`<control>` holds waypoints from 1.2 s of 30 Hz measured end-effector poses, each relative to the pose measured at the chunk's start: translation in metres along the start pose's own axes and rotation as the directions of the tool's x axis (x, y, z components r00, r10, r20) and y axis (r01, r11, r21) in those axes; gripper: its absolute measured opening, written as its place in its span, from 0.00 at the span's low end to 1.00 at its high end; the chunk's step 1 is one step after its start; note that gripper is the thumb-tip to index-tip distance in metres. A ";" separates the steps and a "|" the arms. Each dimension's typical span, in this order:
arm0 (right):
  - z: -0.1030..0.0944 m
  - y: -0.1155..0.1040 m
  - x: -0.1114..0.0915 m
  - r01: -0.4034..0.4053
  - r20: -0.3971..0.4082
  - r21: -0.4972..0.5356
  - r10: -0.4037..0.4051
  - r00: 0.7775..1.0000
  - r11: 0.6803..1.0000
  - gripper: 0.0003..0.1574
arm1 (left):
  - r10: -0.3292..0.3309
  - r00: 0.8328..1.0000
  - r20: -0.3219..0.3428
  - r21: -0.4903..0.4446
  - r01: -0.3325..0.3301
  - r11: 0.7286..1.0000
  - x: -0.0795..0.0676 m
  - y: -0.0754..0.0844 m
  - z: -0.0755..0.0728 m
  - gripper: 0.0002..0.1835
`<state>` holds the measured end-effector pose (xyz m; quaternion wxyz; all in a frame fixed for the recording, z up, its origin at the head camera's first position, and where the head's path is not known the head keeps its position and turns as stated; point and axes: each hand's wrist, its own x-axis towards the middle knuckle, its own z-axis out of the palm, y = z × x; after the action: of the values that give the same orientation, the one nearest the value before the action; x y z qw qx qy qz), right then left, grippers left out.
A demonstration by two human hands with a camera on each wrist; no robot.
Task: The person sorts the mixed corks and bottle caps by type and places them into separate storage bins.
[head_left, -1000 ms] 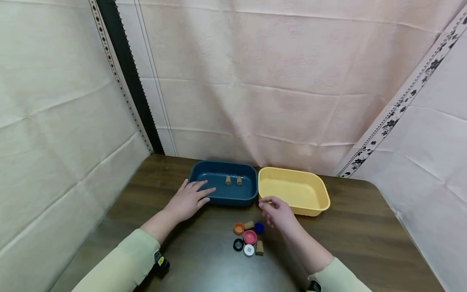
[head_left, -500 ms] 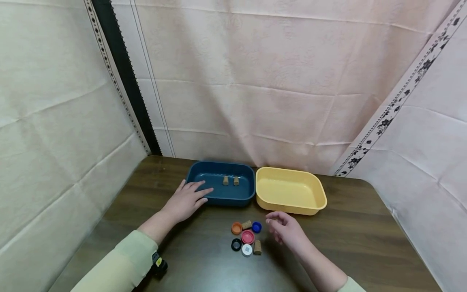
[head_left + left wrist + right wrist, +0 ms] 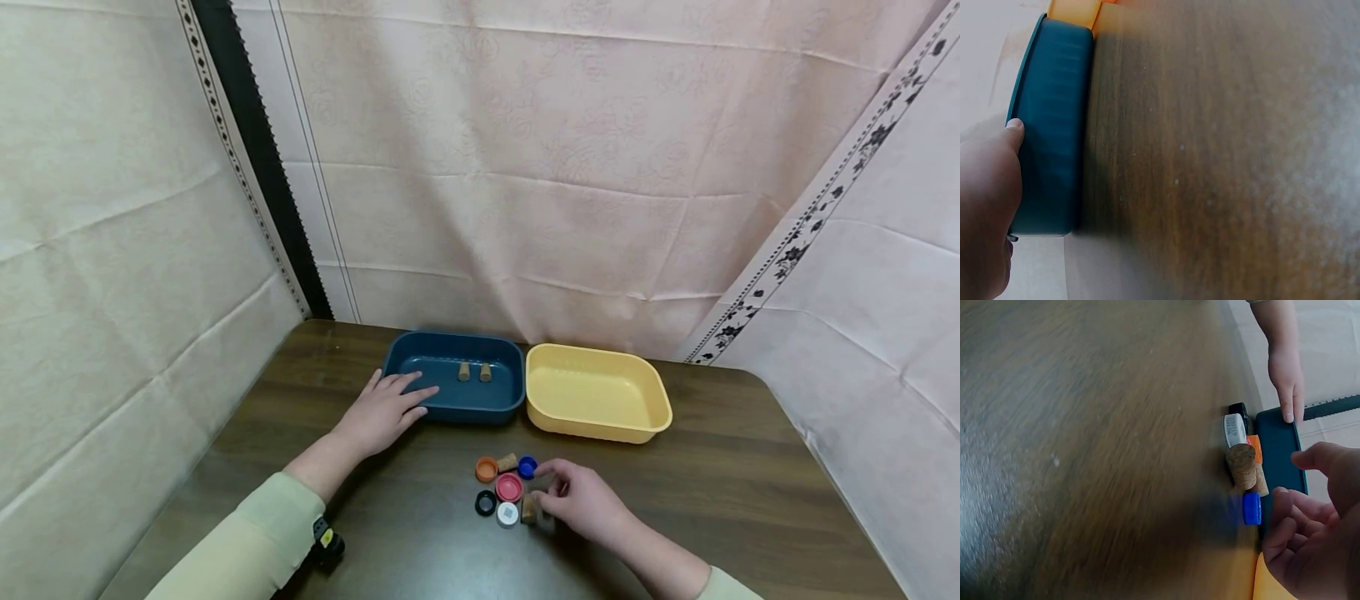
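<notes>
My left hand (image 3: 378, 417) rests with spread fingers over the left front rim of a dark blue tray (image 3: 472, 414); its thumb lies on the rim in the left wrist view. Two corks (image 3: 475, 372) stand inside that tray. My right hand (image 3: 592, 504) hovers at the right of a small cluster, thumb and fingers apart and bent around a gap, with nothing between them. Closest to its fingertips are a cork (image 3: 528, 511) and a blue cap (image 3: 527, 467). The cluster also has another cork (image 3: 507, 462) and orange (image 3: 486, 470), pink (image 3: 509, 487), black (image 3: 485, 502) and white (image 3: 507, 514) caps.
A yellow tray (image 3: 600, 429) stands right beside the blue one, near the back edge of the brown wooden table (image 3: 750, 467). Pale cloth (image 3: 562, 208) hangs behind the table and along both sides.
My right hand has come back from the front of the yellow tray, down and then left to the cork and blue cap. The left hand keeps its place on the blue tray.
</notes>
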<state>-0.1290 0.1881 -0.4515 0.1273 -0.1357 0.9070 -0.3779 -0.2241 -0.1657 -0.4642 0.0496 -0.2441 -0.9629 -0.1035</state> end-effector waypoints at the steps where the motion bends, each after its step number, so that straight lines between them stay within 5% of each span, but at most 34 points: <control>1: 0.000 0.000 0.000 0.006 0.016 -0.019 -0.006 1.000 1.000 0.21 | 0.001 1.000 -0.002 -0.001 -0.001 1.000 0.000 0.000 0.000 0.24; 13: 0.007 0.003 0.000 -0.018 0.124 -0.088 0.029 0.992 0.996 0.22 | -0.016 1.000 0.012 -0.006 0.016 1.000 0.001 0.001 0.001 0.25; 36: 0.014 0.012 -0.002 0.058 0.128 -0.079 -0.048 0.991 0.995 0.21 | -0.014 1.000 -0.007 -0.024 0.014 1.000 -0.001 0.001 0.003 0.24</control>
<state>-0.1241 0.1881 -0.4692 0.1687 -0.1885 0.9080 -0.3339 -0.2230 -0.1651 -0.4670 0.0494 -0.2375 -0.9631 -0.1163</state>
